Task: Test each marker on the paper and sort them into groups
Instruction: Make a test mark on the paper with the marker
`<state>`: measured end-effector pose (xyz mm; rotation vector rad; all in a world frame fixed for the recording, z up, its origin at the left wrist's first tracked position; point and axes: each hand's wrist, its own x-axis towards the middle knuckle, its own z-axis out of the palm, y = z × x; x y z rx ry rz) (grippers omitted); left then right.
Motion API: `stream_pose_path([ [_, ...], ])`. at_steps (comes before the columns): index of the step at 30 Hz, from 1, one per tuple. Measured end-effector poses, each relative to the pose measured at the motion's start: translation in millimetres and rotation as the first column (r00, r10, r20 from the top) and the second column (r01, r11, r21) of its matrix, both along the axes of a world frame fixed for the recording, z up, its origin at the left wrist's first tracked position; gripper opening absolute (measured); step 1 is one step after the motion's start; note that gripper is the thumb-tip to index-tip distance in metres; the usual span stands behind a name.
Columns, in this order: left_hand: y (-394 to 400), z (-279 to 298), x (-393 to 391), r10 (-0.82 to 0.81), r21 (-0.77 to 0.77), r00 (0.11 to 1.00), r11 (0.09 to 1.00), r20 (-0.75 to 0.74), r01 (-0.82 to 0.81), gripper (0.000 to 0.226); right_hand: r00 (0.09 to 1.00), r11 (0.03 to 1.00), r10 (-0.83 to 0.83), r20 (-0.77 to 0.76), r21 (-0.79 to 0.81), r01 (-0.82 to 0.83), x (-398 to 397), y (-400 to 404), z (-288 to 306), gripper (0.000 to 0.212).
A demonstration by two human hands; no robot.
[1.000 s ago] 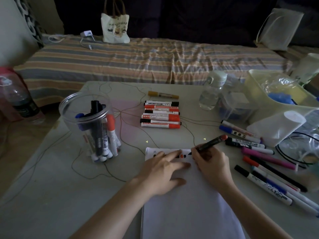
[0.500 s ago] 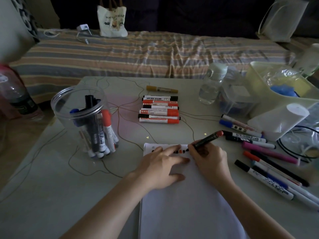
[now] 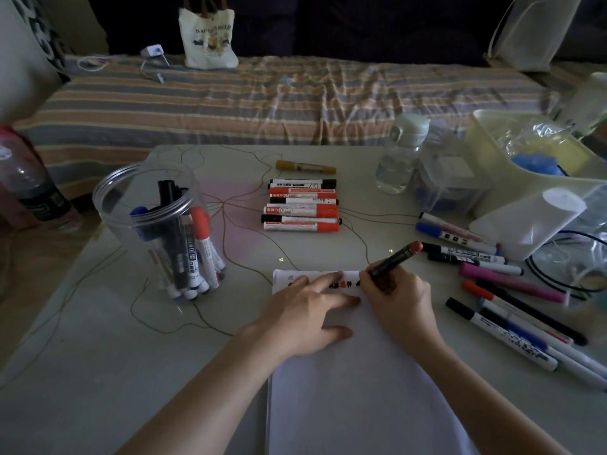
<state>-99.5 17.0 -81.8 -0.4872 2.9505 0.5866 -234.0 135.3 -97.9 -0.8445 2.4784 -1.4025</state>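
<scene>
Now the right hand (image 3: 399, 295) pinches a black marker (image 3: 395, 258) near its tip, fingers curled round the barrel, its red end tilted up and to the right and its tip down at the top edge of the paper (image 3: 354, 372). A row of small black and red marks runs along that edge. The left hand (image 3: 307, 310) lies flat on the paper just beside the right one, fingers straight and slightly spread, holding the sheet down.

On the left of the table (image 3: 98, 372) stands a clear round jar (image 3: 154, 224), open at the top, with a bundle of markers upright in it: black, blue and red caps show. Beyond the paper a sorted row (image 3: 302, 205) of red and black markers lies side by side, with a yellow marker (image 3: 305, 166) apart just behind it. To the right a loose group (image 3: 512, 290) of thinner markers lies scattered, among them blue, black, pink and red.

At the far right a pale bin (image 3: 486, 126) holds crumpled clear plastic and something blue. A small clear box (image 3: 451, 182) sits beside it, its contents too blurred to tell, and a water bottle (image 3: 402, 152) stands just left of the box.
</scene>
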Motion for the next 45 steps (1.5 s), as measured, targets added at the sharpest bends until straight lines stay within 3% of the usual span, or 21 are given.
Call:
stream_pose_path([
  [17, 0.5, 2.6, -0.2, -0.002, 0.001, 1.0, 1.0, 0.021, 0.002, 0.052, 0.999, 1.0, -0.002, 0.037, 0.011, 0.002, -0.1, -2.1, 1.1, 0.003],
  [21, -2.0, 3.2, 2.1, 0.119, 0.227, 0.982, 0.97, -0.143, -0.085, 0.039, 0.995, 0.998, -0.036, 0.09, -0.051, 0.041, -0.2, 0.0, 2.9, 0.005],
  [25, -3.1, 19.1, 3.2, 0.447, 0.536, 0.882, 0.787, -0.151, -0.307, 0.027, 0.959, 0.993, 0.003, 0.284, -0.115, 0.031, -3.4, 0.9, 18.3, 0.002],
  [28, 4.8, 29.5, 8.0, 0.561, 0.718, 0.824, 0.606, -0.08, -0.343, 0.034, 0.915, 0.993, 0.089, 0.393, -0.111, -0.049, -6.3, 2.9, 42.5, 0.01],
  [31, 9.5, 37.5, 11.1, 0.732, 0.873, 0.68, 0.359, -0.042, -0.331, 0.034, 0.874, 0.985, 0.152, 0.462, -0.142, -0.097, -2.2, 9.9, 71.1, 0.013],
  [33, 8.1, 40.6, 12.9, 0.791, 0.908, 0.611, 0.275, -0.027, -0.316, 0.032, 0.829, 0.979, 0.174, 0.532, -0.181, -0.089, 7.4, 17.8, 84.5, 0.018],
  [35, 10.5, 43.9, 16.3, 0.796, 0.912, 0.605, 0.243, 0.008, -0.332, 0.027, 0.822, 0.98, 0.17, 0.544, -0.18, -0.083, 16.5, 28.4, 88.3, 0.021],
  [40, 26.9, 56.4, 20.2, 0.821, 0.989, 0.552, -0.113, 0.145, -0.092, 0.02, 0.815, 0.968, 0.124, 0.566, -0.249, 0.026, 30.4, 48.2, 83.3, 0.02],
  [45, 41.0, 53.8, 13.2, 0.831, 0.956, 0.503, -0.293, 0.238, 0.033, 0.01, 0.833, 0.946, 0.129, 0.538, -0.318, 0.058, 33.5, 50.4, 85.6, 0.03],
])
